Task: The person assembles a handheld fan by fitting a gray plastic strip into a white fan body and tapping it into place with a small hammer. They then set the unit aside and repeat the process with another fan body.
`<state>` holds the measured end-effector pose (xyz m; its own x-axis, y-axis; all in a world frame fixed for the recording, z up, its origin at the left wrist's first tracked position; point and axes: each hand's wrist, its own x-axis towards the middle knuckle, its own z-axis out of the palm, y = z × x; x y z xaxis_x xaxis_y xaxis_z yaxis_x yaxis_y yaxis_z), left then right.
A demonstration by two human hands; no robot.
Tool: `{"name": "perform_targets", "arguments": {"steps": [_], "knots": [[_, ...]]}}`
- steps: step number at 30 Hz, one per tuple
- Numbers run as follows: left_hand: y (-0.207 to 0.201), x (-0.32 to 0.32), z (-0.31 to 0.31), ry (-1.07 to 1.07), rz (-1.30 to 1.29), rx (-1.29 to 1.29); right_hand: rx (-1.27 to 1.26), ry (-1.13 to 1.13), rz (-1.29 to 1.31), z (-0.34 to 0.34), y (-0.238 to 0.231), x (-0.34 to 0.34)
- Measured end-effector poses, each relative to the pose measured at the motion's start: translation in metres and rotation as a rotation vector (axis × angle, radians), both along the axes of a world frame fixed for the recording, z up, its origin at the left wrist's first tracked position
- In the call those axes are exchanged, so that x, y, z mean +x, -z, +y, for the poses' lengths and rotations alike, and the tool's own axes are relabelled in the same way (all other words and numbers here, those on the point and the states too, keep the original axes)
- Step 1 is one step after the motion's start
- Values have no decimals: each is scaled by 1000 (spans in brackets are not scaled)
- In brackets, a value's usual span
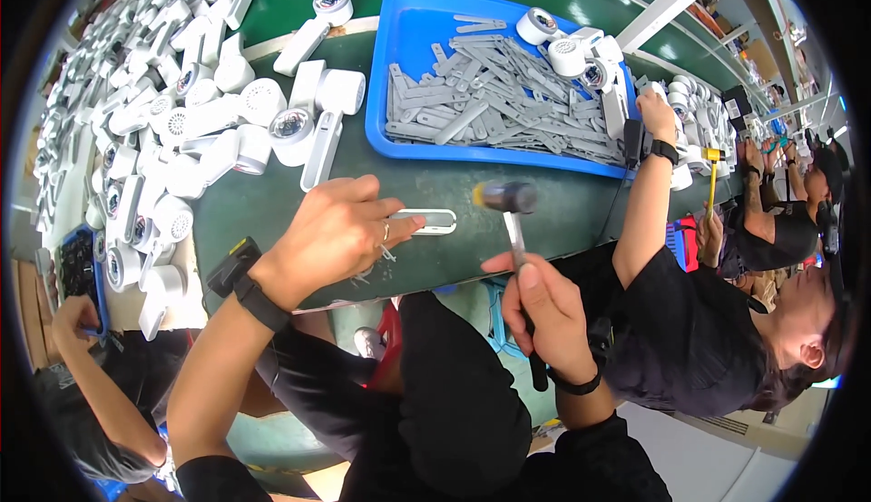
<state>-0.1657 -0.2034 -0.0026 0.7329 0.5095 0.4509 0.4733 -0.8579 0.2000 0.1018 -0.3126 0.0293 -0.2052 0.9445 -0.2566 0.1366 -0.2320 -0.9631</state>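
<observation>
My left hand (331,234) rests on the green worktop. Its fingers press and pinch a long white oval housing (442,215) that lies flat, with a grey strip inside its rim. Thin clear scraps lie beneath that hand. In my right hand (549,316), closed around the handle, is a small mallet (508,197) with a yellow and dark head. The head is raised just right of the housing, apart from it and slightly blurred. Ahead of both hands stands a blue tray (379,71) with many loose grey strips (472,103).
White devices with round grilled heads and long handles (318,143) pile up at the left; a few sit in the tray's right end. A co-worker's hand (658,113) reaches beside the tray. Farther right another person holds a yellow-headed hammer (714,154). At far left is another person's hand (73,322).
</observation>
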Motion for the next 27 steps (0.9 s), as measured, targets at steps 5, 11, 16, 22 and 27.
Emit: {"name": "perform_targets", "arguments": {"steps": [5, 11, 16, 22, 27], "knots": [[0, 2, -1, -16, 6, -16, 401, 105, -431, 30, 37, -7], [2, -1, -3, -36, -47, -65, 563, 0, -365, 66, 75, -28], [2, -2, -3, -12, -81, -105, 360, 9, -415, 66, 72, -27], [3, -9, 4, 49, 23, 20, 332, 16, -396, 66, 68, -32], [4, -7, 6, 82, 44, 89, 322, 42, -395, 62, 64, -32]]}}
